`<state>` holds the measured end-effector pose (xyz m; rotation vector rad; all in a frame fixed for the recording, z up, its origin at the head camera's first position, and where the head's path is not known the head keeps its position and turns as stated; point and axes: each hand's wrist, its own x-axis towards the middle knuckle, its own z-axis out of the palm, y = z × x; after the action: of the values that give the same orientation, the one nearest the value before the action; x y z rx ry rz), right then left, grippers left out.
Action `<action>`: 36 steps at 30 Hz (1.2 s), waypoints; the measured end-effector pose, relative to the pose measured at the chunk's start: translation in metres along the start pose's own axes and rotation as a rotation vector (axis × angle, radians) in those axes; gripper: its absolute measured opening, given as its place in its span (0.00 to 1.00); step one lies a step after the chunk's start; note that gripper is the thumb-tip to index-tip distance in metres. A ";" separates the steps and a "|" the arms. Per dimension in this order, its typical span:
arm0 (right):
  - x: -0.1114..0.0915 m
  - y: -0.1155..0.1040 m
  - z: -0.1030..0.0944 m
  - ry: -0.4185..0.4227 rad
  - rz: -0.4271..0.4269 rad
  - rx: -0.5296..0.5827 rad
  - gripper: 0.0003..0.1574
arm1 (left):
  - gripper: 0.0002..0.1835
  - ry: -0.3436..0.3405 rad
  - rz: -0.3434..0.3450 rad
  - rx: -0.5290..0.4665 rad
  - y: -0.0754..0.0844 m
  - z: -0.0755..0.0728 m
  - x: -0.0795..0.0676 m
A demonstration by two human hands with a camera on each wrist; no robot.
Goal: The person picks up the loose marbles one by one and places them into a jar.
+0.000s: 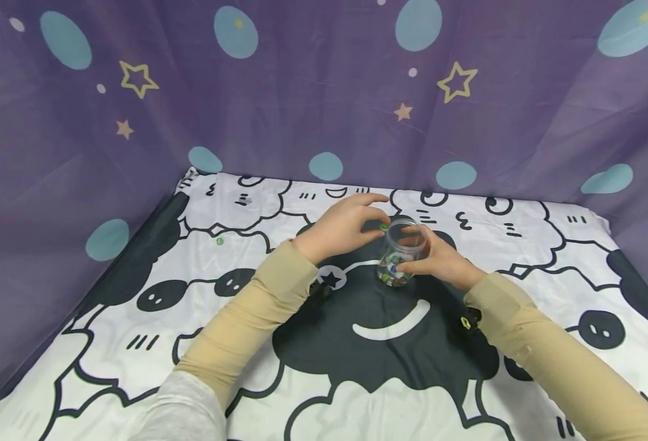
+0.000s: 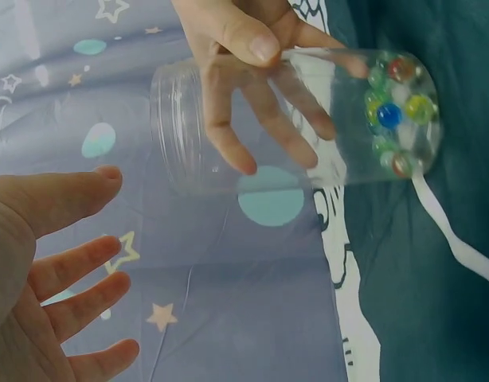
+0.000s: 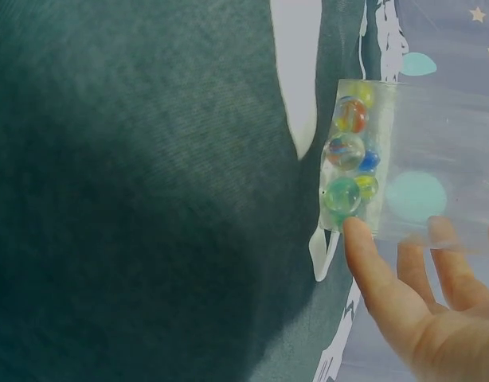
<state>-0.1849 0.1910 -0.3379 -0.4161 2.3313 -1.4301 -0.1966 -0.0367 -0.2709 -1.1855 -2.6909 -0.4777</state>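
My right hand (image 1: 440, 260) grips a clear plastic jar (image 1: 405, 236), its thumb on the near side and its fingers round the far wall. Colored glass marbles (image 2: 400, 111), among them blue, green, yellow and red ones, lie at the jar's bottom. The jar stands upright with its mouth uncovered. Beside the rim, my left hand (image 1: 346, 226) has its thumb and fingers spread apart. A small green marble (image 1: 384, 227) shows by those fingertips in the head view. No marble appears between the fingers in the left wrist view; whether they touch it I cannot tell.
A black and white cartoon cloth (image 1: 313, 404) covers the table. Another small green piece (image 1: 220, 241) lies on it to the left. Purple curtains (image 1: 324, 92) with stars and blue ovals hang behind and at both sides.
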 end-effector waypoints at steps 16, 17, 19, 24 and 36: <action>0.000 0.002 -0.001 0.000 -0.001 -0.015 0.51 | 0.11 -0.036 0.021 0.036 0.015 0.008 0.020; 0.000 0.002 -0.001 0.001 -0.001 -0.019 0.51 | 0.12 -0.038 0.020 0.039 0.016 0.008 0.021; 0.001 0.002 -0.001 0.005 0.007 -0.030 0.52 | 0.12 -0.041 0.019 0.043 0.017 0.009 0.021; 0.000 0.001 0.000 0.006 0.028 -0.031 0.55 | 0.12 -0.058 0.013 0.040 0.018 0.010 0.021; 0.001 0.003 0.000 0.006 -0.014 -0.015 0.50 | 0.14 -0.060 -0.012 0.022 0.011 0.010 0.014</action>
<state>-0.1859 0.1917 -0.3403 -0.4335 2.3502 -1.4227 -0.1986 -0.0166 -0.2737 -1.1973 -2.7472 -0.4193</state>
